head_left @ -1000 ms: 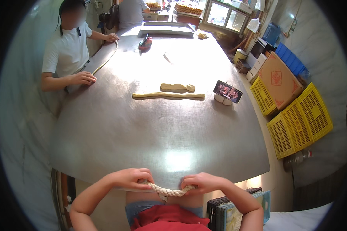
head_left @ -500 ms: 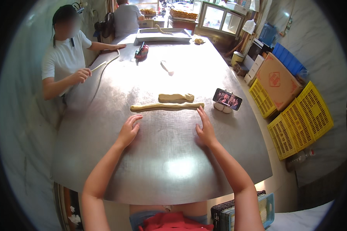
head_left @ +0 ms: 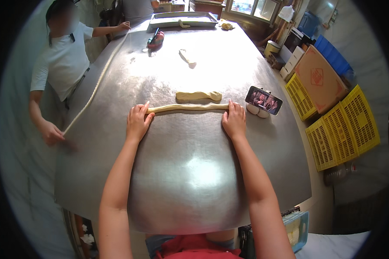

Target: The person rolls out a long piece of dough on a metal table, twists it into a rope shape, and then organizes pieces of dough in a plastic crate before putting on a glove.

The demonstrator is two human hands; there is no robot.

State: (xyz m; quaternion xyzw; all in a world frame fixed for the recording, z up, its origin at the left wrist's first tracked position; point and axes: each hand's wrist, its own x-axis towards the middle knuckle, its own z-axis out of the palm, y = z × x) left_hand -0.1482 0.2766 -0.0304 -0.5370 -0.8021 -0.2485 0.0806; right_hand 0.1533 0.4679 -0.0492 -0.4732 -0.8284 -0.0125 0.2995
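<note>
A long pale dough rope (head_left: 186, 107) lies crosswise on the steel table in front of me. My left hand (head_left: 138, 121) has its fingers closed over the rope's left end, and my right hand (head_left: 234, 121) covers the right end the same way. Both ends are hidden beneath my fingers. Just beyond the rope is a shorter, thicker dough strip (head_left: 198, 96), touched by neither hand. Farther away a small dough piece (head_left: 187, 57) rests in the bright glare.
A phone (head_left: 264, 100) on a stand is right of my right hand. At left, a co-worker stretches a thin twisted dough strand (head_left: 98, 82) along the table edge. A metal tray (head_left: 183, 20) sits at the far end; yellow crates (head_left: 345, 127) stand beyond the right edge.
My hands have moved outward and forward onto the rope's two ends. The co-worker's strand, curved before, is now drawn out longer and straighter. My view has tilted down.
</note>
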